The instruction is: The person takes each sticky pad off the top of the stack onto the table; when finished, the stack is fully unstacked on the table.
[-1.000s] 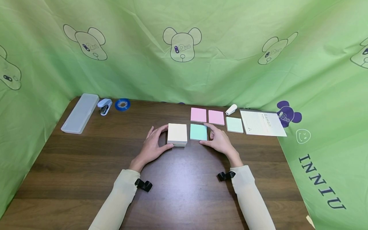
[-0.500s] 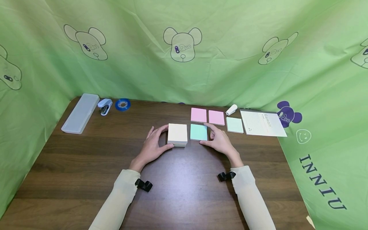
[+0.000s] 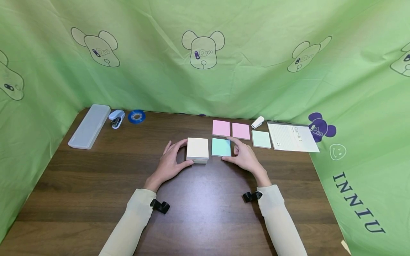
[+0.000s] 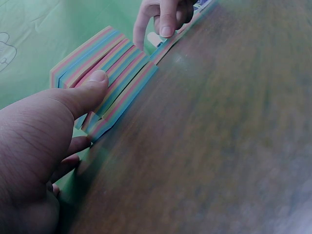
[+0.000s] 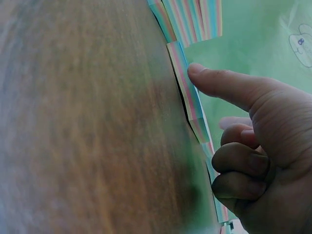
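1. Cream paper tops the stack (image 3: 197, 148), which stands near the middle of the table (image 3: 192, 213), closer to its far edge than its near edge. Striped sides; layers slightly out of line in the left wrist view.
2. Left hand (image 3: 168, 163) grips the stack's left end: thumb on the near side, index at the far-left corner. Thumb and fingers are clamped on the stack; the hidden fingertips' exact contact cannot be told.
3. Teal pad (image 3: 221, 147) lies flat just right of the stack, narrow gap between, not touching.
4. Right hand (image 3: 246, 155) pinches the teal pad: thumb at its near edge, index at its far-right corner. Other fingers curl toward the palm.
5. Change over the last second, head view: none visible. Both hands, stack and teal pad keep their places.
6. Judgement: a steady hold, no carry under way. Work in hand looks paused, neither advanced nor set back; stack and teal pad remain separate.
7. Also along the table's far edge: case (image 3: 89, 126) at the far-left corner, then stapler (image 3: 117, 113) and tape (image 3: 136, 121); right of middle, left pink pad (image 3: 221, 128) and right pink pad (image 3: 241, 131); pale pad (image 3: 261, 139) beside the notepad (image 3: 291, 138), which reaches the far-right corner.
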`<state>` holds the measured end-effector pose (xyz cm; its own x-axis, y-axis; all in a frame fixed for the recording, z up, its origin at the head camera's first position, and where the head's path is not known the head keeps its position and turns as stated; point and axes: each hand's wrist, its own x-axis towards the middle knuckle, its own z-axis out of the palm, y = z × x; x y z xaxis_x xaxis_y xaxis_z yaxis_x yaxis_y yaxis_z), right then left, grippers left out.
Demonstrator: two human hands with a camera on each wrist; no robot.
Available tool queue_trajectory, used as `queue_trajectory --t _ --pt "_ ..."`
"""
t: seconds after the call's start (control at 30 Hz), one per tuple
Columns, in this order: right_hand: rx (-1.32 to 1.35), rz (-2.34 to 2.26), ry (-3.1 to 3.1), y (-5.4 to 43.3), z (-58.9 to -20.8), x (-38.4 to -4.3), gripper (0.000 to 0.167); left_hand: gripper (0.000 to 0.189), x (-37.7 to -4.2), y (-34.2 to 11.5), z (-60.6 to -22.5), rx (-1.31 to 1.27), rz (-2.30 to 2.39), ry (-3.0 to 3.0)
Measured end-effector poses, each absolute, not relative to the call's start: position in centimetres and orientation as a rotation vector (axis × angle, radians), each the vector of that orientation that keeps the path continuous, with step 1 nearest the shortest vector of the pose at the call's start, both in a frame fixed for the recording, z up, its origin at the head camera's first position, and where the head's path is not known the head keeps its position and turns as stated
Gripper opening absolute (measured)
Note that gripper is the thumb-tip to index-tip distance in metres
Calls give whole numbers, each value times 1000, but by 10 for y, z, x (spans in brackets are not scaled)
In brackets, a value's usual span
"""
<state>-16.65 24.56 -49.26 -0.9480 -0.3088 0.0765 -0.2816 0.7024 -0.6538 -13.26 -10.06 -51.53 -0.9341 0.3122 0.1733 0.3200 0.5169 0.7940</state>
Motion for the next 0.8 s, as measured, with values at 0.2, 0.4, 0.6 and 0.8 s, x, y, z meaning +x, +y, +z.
queue_trajectory --t 0.2,0.4,0.6,0.8 --pt "-456 -1044 2855 239 -482 -163 87 90 -133 -101 -515 -563 -1432 -2734" --pt "-468 -1079 2846 235 -479 -162 86 90 -133 -100 -515 -561 -1433 -2739" --pt "-501 -1122 2837 232 -475 -160 84 91 -133 -100 -516 -562 -1426 -2735" --pt "-520 -1173 2799 229 -472 -160 81 90 -133 -100 -516 -567 -1428 -2730"
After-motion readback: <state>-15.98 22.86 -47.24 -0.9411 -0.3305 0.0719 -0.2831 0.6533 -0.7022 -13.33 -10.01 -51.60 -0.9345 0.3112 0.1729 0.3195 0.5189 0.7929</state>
